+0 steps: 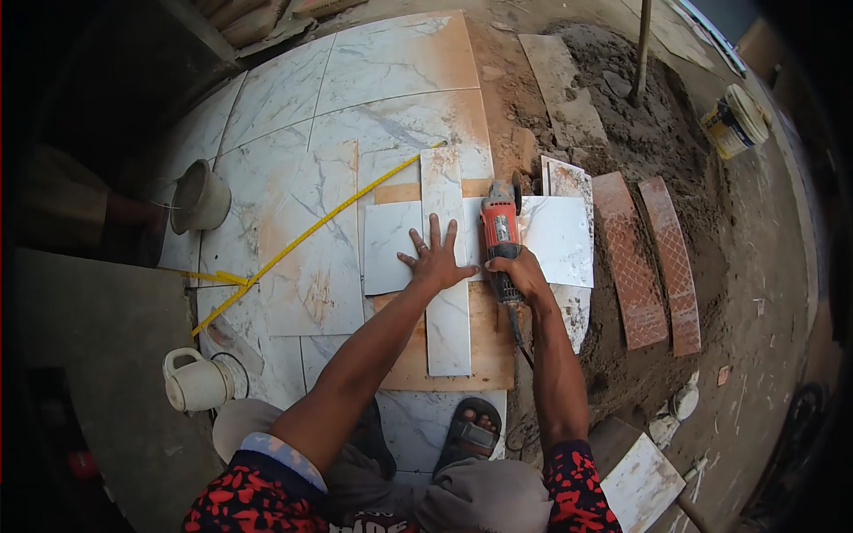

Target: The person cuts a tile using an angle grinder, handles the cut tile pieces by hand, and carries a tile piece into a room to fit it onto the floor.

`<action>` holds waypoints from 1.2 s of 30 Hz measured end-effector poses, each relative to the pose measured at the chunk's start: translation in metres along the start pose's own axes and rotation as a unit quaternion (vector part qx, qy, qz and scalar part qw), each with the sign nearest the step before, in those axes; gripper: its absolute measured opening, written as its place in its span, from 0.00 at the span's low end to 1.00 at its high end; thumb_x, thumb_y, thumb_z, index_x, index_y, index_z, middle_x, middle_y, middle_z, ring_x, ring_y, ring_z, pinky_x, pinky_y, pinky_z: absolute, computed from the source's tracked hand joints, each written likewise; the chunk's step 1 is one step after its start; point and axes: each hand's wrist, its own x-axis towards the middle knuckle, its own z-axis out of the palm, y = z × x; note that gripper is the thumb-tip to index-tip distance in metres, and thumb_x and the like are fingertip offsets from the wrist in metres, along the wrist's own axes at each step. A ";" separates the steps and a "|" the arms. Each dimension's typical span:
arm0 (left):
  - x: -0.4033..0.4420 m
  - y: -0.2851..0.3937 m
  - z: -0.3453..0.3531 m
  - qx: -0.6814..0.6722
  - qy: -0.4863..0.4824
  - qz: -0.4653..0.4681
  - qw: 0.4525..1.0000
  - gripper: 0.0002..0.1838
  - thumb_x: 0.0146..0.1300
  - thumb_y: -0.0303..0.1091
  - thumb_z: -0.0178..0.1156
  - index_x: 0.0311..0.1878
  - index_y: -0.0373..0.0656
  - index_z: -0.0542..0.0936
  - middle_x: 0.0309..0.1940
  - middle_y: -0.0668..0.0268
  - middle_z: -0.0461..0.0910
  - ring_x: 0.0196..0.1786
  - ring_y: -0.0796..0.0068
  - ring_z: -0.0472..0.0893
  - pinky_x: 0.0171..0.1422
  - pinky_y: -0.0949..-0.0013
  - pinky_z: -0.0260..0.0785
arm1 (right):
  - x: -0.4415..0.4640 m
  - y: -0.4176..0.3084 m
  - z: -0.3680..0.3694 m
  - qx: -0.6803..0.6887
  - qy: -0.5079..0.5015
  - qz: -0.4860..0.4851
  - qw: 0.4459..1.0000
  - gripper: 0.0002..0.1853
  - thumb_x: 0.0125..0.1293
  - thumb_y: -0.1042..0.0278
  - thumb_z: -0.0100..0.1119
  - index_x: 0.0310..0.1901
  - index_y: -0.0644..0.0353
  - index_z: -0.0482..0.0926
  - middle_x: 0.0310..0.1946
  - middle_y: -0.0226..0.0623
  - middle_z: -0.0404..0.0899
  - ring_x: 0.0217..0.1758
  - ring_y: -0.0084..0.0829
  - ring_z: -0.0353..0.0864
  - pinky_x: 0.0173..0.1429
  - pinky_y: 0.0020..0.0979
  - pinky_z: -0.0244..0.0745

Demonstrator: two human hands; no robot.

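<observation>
With fingers (434,232) spread, rests left hand (435,266) on strip tile (447,336) crossing wider tile (388,249); wraps fingers of right hand (522,269) round red grinder (501,227) just right of strip. Works over plywood (407,348) on dusty, marble-look floor (386,62); has dark sandy heap (668,120) far right.

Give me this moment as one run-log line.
left hand: spread on narrow tile strip | right hand: gripping red grinder | strip: across white tile | wooden board: underneath

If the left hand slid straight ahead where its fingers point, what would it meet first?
Probably the yellow tape, by the far end of the white tile strip under the left hand, though depth there is unclear.
</observation>
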 end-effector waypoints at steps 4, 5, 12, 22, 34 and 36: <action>-0.004 -0.002 -0.003 -0.002 0.001 0.009 1.000 0.64 0.47 0.73 0.66 0.80 0.64 0.41 0.81 0.61 0.23 0.78 0.27 0.32 0.65 0.12 0.41 | -0.003 0.003 0.003 -0.010 0.019 0.000 1.000 0.22 0.44 0.65 0.68 0.41 0.69 0.79 0.31 0.42 0.81 0.30 0.33 0.79 0.37 0.34 0.74; -0.004 -0.003 -0.003 -0.005 0.005 0.011 1.000 0.64 0.47 0.73 0.66 0.80 0.64 0.41 0.81 0.61 0.23 0.78 0.27 0.32 0.65 0.12 0.40 | -0.003 0.006 0.003 -0.008 0.028 0.007 1.000 0.23 0.44 0.65 0.68 0.43 0.69 0.78 0.32 0.42 0.81 0.31 0.33 0.79 0.38 0.34 0.74; -0.009 -0.003 -0.009 -0.027 0.006 0.013 1.000 0.63 0.47 0.70 0.68 0.80 0.64 0.42 0.81 0.60 0.23 0.78 0.27 0.33 0.65 0.11 0.39 | -0.003 0.016 0.006 -0.009 0.019 -0.007 1.000 0.27 0.44 0.65 0.68 0.48 0.69 0.76 0.36 0.41 0.81 0.35 0.34 0.80 0.42 0.33 0.75; -0.007 -0.003 -0.006 -0.024 0.002 0.013 1.000 0.62 0.49 0.69 0.67 0.81 0.64 0.42 0.81 0.61 0.23 0.78 0.27 0.32 0.65 0.11 0.38 | -0.010 0.002 0.008 -0.024 0.024 -0.002 0.999 0.21 0.44 0.66 0.67 0.41 0.67 0.79 0.31 0.40 0.81 0.32 0.34 0.79 0.40 0.33 0.74; -0.005 -0.001 -0.007 -0.008 -0.004 0.006 1.000 0.62 0.48 0.71 0.67 0.80 0.65 0.42 0.81 0.62 0.23 0.78 0.28 0.32 0.65 0.11 0.40 | -0.012 0.003 0.007 -0.006 0.029 0.025 0.999 0.26 0.43 0.66 0.68 0.46 0.69 0.77 0.34 0.43 0.82 0.32 0.35 0.80 0.40 0.34 0.75; -0.005 -0.001 -0.006 -0.008 -0.007 0.005 1.000 0.63 0.48 0.71 0.67 0.80 0.65 0.42 0.81 0.62 0.23 0.78 0.28 0.32 0.65 0.12 0.40 | -0.012 0.003 0.006 0.000 0.025 0.030 0.999 0.26 0.43 0.66 0.68 0.46 0.69 0.77 0.34 0.44 0.82 0.32 0.35 0.80 0.40 0.34 0.76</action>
